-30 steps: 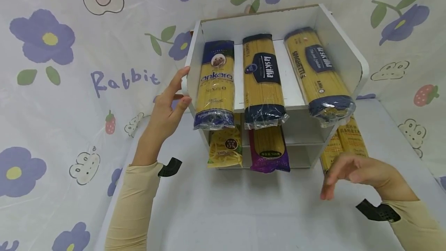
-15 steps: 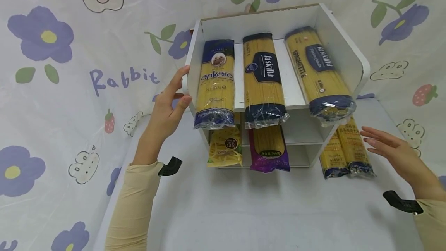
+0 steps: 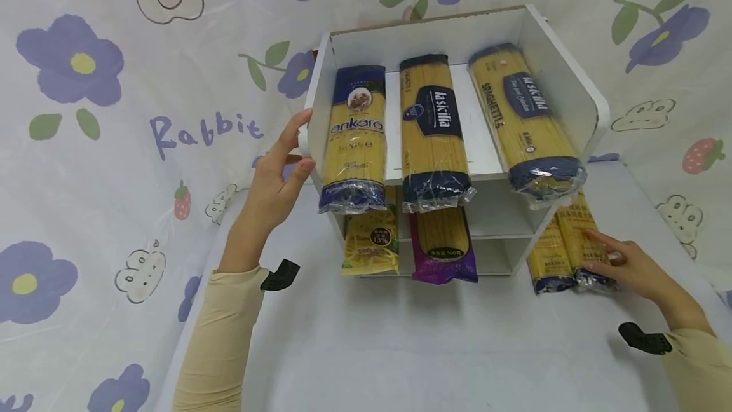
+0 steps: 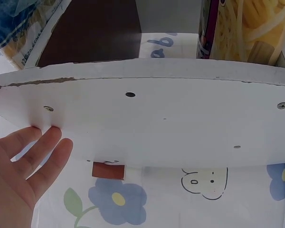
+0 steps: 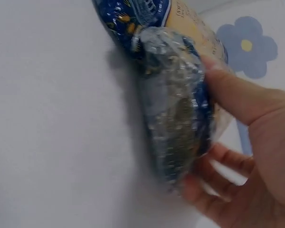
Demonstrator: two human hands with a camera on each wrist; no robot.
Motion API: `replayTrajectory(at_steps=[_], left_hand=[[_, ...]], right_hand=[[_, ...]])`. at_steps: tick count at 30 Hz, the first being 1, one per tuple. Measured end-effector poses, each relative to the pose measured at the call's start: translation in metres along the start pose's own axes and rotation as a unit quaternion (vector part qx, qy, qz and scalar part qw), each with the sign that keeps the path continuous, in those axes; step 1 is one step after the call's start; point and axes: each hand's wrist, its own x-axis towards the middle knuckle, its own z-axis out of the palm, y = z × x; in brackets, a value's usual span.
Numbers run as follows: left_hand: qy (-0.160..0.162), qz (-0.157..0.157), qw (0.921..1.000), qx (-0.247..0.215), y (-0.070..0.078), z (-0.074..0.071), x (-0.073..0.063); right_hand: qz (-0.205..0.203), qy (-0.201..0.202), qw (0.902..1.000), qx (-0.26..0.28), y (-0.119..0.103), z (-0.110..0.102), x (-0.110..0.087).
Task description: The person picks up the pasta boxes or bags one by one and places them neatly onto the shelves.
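My left hand [image 3: 273, 191] rests against the left side panel of the white shelf [image 3: 499, 202]. In the left wrist view, its straight fingers [image 4: 47, 151] touch the outer face of that panel. Right of the shelf, two yellow pasta packs with blue ends lie side by side: an inner pack [image 3: 550, 256] and an outer pack [image 3: 582, 237]. My right hand [image 3: 635, 272] holds the near end of the outer pack. The right wrist view shows thumb [image 5: 232, 90] and fingers on opposite sides of its crinkled blue end [image 5: 173, 109].
On the top shelf lie an Ankara spaghetti pack [image 3: 354, 138] and two La Sicilia packs, one in the middle [image 3: 433, 132] and one tilted at right [image 3: 526, 123]. Below, a yellow noodle bag [image 3: 370, 243] and a purple pasta pack [image 3: 443, 253] jut past the front edge.
My right hand has swung right from in front of the two yellow packs, then moved in and taken hold of the outer one. The left hand has stayed on the shelf's side.
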Motion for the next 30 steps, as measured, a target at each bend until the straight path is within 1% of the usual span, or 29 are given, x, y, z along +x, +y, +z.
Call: replayTrajectory(at_steps=[1, 4, 6, 8, 10, 13, 17, 21, 25, 28, 30], left_hand=[[0.001, 0.0, 1.0, 0.001, 0.0, 0.0, 0.0], [0.004, -0.001, 1.0, 0.002, 0.001, 0.0, -0.001], [0.003, 0.0, 1.0, 0.002, 0.0, 0.0, 0.0], [0.003, 0.001, 1.0, 0.002, 0.0, 0.0, 0.001], [0.004, 0.003, 1.0, 0.003, 0.0, 0.0, 0.001], [0.006, 0.006, 1.0, 0.003, 0.0, 0.0, 0.001], [0.005, 0.008, 1.0, 0.001, 0.0, 0.001, 0.001], [0.006, 0.01, 0.9999, -0.002, -0.002, 0.002, 0.001], [0.007, 0.014, 0.9999, -0.001, -0.003, 0.002, 0.001], [0.006, 0.017, 0.9998, -0.001, -0.003, 0.003, 0.001], [0.006, 0.02, 0.9998, -0.001, -0.003, 0.003, 0.001]], right_hand=[[0.001, -0.008, 0.9999, -0.013, -0.003, -0.002, 0.001], [0.024, -0.059, 0.9975, -0.03, -0.011, -0.009, 0.005], [0.034, -0.093, 0.9949, -0.02, -0.015, -0.012, 0.008], [0.028, -0.117, 0.9928, -0.003, -0.016, -0.014, 0.011], [0.014, -0.123, 0.9922, 0.01, -0.015, -0.015, 0.015], [0.0, -0.121, 0.9922, 0.03, -0.012, -0.016, 0.019], [0.023, -0.12, 0.9906, 0.063, -0.009, -0.018, 0.015], [0.034, -0.115, 0.9904, 0.068, -0.008, -0.025, 0.011], [0.047, -0.138, 0.9857, 0.085, -0.005, -0.031, 0.012], [0.046, -0.157, 0.982, 0.095, -0.002, -0.035, 0.011], [0.04, -0.161, 0.9821, 0.089, 0.0, -0.036, 0.011]])
